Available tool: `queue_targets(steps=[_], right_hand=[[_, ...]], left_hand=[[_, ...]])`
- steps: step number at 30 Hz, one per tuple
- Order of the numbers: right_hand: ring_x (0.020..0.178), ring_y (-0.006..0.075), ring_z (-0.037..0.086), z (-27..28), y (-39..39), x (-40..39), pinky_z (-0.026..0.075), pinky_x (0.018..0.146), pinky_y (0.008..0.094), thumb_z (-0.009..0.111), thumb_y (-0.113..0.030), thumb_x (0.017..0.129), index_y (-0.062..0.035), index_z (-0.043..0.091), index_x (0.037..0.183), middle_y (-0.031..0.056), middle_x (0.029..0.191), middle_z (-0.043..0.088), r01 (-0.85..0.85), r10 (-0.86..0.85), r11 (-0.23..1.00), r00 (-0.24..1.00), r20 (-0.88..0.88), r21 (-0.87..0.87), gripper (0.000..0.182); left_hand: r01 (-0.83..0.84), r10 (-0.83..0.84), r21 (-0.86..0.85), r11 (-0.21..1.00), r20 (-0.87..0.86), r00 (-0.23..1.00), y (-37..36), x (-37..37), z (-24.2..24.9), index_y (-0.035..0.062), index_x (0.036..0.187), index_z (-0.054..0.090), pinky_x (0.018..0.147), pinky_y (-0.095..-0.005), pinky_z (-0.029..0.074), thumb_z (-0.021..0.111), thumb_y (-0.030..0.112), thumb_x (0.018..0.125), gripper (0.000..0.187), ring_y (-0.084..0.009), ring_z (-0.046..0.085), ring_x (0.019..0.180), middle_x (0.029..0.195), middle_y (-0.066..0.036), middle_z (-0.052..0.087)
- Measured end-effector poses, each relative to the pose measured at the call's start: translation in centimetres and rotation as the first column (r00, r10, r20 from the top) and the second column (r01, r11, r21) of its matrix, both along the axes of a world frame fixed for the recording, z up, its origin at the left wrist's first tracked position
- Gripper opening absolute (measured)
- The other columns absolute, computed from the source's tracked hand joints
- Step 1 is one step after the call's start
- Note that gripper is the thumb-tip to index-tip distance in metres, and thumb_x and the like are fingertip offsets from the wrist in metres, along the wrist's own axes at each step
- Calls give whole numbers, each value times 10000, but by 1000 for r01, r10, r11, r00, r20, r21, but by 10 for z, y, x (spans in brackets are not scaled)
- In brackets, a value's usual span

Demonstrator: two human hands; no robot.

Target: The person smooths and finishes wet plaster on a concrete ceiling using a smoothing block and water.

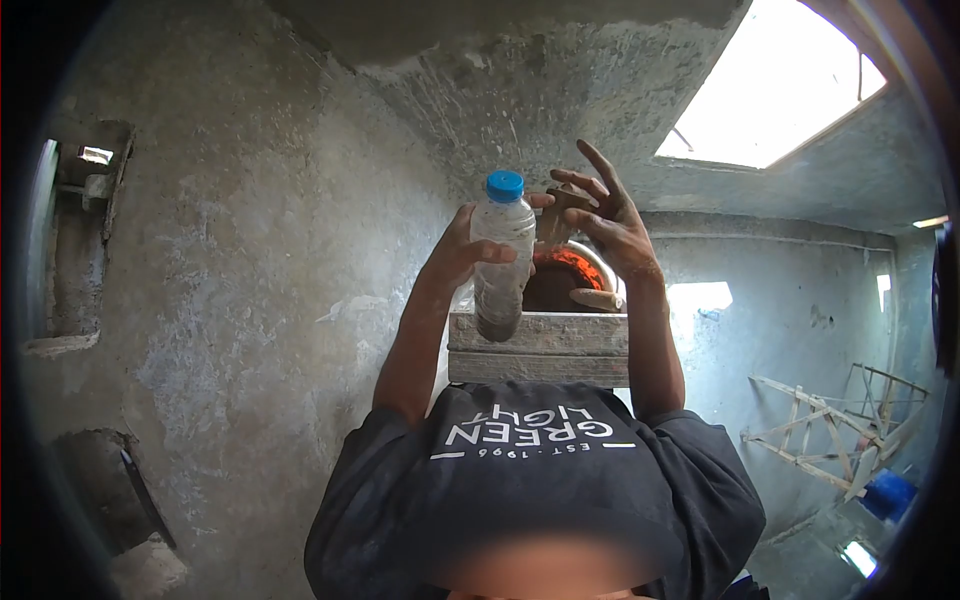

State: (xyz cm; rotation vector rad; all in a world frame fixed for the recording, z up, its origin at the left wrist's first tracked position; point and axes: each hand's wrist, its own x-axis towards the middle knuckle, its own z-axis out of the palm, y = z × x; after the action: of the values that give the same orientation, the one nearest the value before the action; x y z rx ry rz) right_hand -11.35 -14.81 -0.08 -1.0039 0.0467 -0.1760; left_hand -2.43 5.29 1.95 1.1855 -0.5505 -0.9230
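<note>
My left hand [468, 250] is wrapped around a clear plastic bottle [497, 285] with a blue cap [505, 186]. The bottle stands nearly upright, its cap on. To its right, my right hand [612, 220] is raised with the fingers spread and one finger pointing up. A brown, dirt-coated piece [566, 207] shows beside that thumb and fingers; I cannot tell whether they touch it. Below both hands is a round container [607, 268] with an orange-red inside and dark contents. A pale rounded handle [597, 298] lies at its near edge.
Rough wooden planks [540, 352] run between my chest and the container. A plastered wall [250, 230] rises on the left, with a recessed opening [75, 245]. At the right are a bright window opening [770, 90], a wooden frame [830, 430] and a blue container [888, 495].
</note>
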Motion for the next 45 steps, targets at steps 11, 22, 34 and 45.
queue_targets(steps=[11,22,34,45], right_hand=[[844,102,616,-18,-8,-2,512,732,260,721,-223,876,-12,634,1010,38,890,655,-118,64,966,970,-233,-229,265],[895,121,626,-18,17,1,554,781,266,672,-180,910,-46,577,1141,38,1000,636,85,0,966,944,-330,245,283],[907,107,615,-50,5,11,518,821,286,674,-201,905,-38,611,1097,21,964,644,5,12,999,868,-497,33,259],[898,135,648,-144,6,14,538,803,291,664,-160,885,8,642,1141,79,1018,685,-372,22,798,804,-594,-474,307]], left_hand=[[35,-76,179,983,229,970,7,14,-7,10,1259,577,904,-337,506,782,405,508,873,-189,637,995,1171,-89,635],[1,-33,113,994,279,960,3,18,-11,69,1311,551,1023,-401,448,789,299,561,819,-234,629,1085,1185,-98,646],[-258,178,189,947,359,916,48,36,-26,52,1311,549,900,-310,464,730,238,684,679,-145,609,960,1057,-50,643],[-631,504,194,751,450,738,99,36,-56,40,1141,598,804,-306,525,743,190,718,472,-147,649,876,971,-63,670]])
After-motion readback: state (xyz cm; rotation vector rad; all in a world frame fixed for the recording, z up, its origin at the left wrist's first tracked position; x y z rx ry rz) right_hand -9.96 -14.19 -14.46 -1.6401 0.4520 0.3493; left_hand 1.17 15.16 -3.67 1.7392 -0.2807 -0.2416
